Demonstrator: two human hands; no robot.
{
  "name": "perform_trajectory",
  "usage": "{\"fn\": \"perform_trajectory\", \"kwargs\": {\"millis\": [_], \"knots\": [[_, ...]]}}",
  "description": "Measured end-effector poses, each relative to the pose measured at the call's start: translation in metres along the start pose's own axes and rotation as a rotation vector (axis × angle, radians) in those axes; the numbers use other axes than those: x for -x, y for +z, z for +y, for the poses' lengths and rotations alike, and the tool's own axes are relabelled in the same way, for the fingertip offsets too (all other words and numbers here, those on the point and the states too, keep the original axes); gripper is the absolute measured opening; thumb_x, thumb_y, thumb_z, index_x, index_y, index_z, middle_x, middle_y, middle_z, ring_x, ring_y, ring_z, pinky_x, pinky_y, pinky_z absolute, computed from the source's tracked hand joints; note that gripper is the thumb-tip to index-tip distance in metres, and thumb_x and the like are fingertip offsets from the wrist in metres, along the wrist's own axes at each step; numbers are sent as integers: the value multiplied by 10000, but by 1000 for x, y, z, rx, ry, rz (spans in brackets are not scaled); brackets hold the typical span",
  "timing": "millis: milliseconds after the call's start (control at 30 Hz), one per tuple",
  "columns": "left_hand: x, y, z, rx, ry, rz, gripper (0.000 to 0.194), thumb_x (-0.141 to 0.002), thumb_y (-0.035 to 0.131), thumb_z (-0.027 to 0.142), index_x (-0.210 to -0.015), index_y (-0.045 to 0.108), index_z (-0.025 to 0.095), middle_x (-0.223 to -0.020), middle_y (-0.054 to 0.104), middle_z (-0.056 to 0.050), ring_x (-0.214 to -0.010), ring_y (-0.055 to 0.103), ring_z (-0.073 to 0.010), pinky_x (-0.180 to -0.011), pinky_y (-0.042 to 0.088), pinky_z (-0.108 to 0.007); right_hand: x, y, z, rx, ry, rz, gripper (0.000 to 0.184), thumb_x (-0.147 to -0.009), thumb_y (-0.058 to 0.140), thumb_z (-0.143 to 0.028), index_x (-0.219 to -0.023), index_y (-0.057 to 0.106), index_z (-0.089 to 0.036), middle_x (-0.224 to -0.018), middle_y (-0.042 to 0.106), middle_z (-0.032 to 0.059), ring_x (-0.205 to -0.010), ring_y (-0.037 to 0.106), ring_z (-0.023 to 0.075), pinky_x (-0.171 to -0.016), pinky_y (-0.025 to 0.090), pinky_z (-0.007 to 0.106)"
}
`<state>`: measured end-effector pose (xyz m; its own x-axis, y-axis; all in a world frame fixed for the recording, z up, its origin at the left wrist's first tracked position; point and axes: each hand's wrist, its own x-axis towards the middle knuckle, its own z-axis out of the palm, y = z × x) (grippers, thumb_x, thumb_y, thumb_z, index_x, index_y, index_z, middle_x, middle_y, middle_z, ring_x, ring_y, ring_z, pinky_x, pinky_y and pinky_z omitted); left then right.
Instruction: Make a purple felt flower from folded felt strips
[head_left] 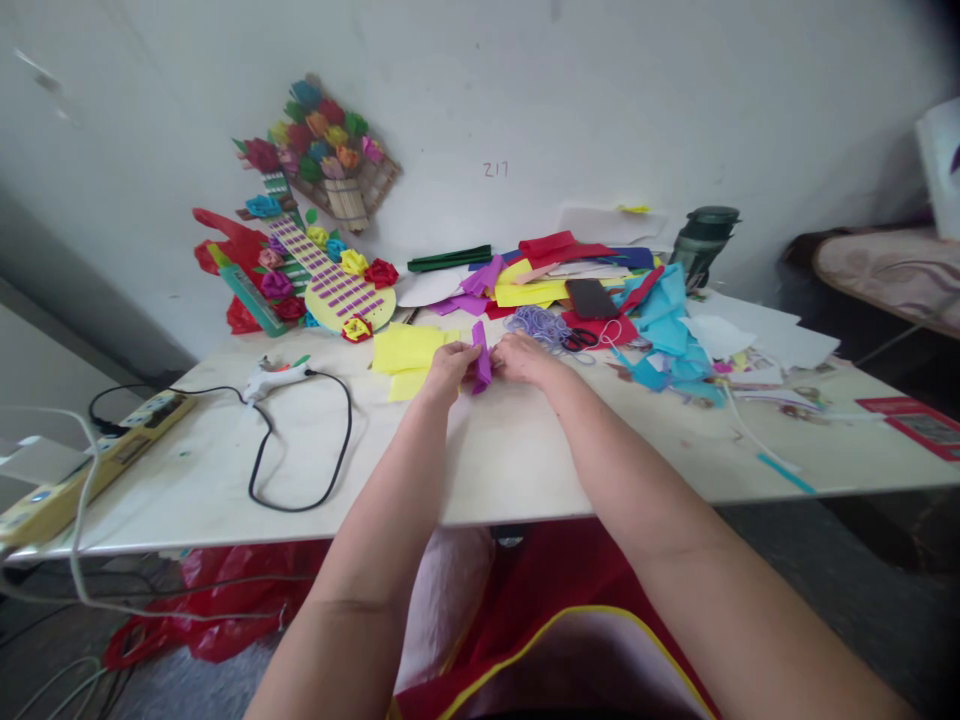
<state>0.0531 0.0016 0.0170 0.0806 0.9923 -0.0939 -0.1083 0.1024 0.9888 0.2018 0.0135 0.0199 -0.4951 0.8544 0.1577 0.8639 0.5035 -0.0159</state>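
Over the middle of the white table, my left hand (448,368) pinches a narrow folded strip of purple paper (481,360), held roughly upright. Just to its right is my right hand (523,358), fingers drawn together beside the strip. Its fingertips are blurred, and what they hold, if anything, cannot be made out. Sheets of yellow paper (405,355) lie flat under and left of my left hand. Behind my right hand sit a tangle of lilac yarn (538,324) and black-handled scissors (579,340).
A glue gun (276,376) with a looped black cord lies left, near a power strip (127,450). Paper-flower crafts lean on the wall beside a green glue bottle (251,297). Coloured paper, a phone (591,299) and a dark bottle (703,245) stand at the back right.
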Motion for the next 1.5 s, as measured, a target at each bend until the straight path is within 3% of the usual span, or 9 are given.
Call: {"fn": "perform_trajectory", "kwargs": {"millis": [300,567,700,833,1000,1067,1167,1333,1500], "knots": [[-2,-3,4,88,-221,-81,133,-670,706,188,-721,603,120,-581,625,-57,-473,592,-167,-527,507,-317,0,3,7,-118,55,-1,261,-780,583,-171,-956,756,-254,-995,739,57,-952,647,210,-855,414,283],[-11,-3,-4,264,-114,17,95,-773,589,135,-689,614,100,-610,646,-71,-542,611,-142,-571,519,-265,1,10,15,-160,-3,37,311,-757,575,-203,-1023,729,-253,-1035,725,55,-962,642,212,-796,440,262],[-11,-3,0,382,-142,50,136,-809,547,118,-683,600,111,-620,643,-66,-581,614,-129,-633,543,-263,-3,16,15,-160,24,74,286,-768,611,-315,-1019,724,-237,-996,726,73,-985,626,212,-829,433,268],[-8,-2,6,442,-150,70,140,-816,542,106,-685,589,124,-620,630,-53,-591,612,-126,-660,552,-274,-7,20,12,-214,97,120,240,-790,589,-288,-963,737,-211,-976,725,82,-929,636,188,-783,436,254],[-11,-8,7,442,-32,122,97,-788,612,180,-703,582,144,-631,617,-28,-582,599,-103,-622,521,-224,-7,18,11,-639,171,237,127,-718,639,-232,-773,712,-144,-752,711,29,-738,618,134,-679,436,218],[-12,-13,6,433,75,139,129,-753,660,221,-688,572,153,-605,596,-4,-559,583,-91,-605,506,-214,-5,15,12,-898,205,264,70,-682,646,-199,-665,664,-133,-610,649,-9,-613,576,102,-613,432,204],[-11,-15,7,405,171,113,193,-691,719,258,-657,561,154,-578,577,15,-523,556,-81,-579,486,-217,-1,9,12,-1198,286,264,127,-649,663,-179,-557,584,-141,-464,547,-41,-469,499,77,-503,405,196],[-7,-12,7,317,162,43,250,-632,765,286,-627,561,142,-560,576,10,-486,528,-72,-547,460,-217,2,2,12,-1428,340,233,150,-652,703,-186,-561,594,-136,-446,563,-22,-413,486,71,-439,398,191],[-10,-13,2,236,174,34,321,-584,799,359,-623,559,149,-545,557,22,-484,526,-72,-513,431,-207,2,3,15,-1515,328,251,177,-642,747,-225,-583,607,-134,-470,588,-16,-426,504,73,-455,422,195]]}}
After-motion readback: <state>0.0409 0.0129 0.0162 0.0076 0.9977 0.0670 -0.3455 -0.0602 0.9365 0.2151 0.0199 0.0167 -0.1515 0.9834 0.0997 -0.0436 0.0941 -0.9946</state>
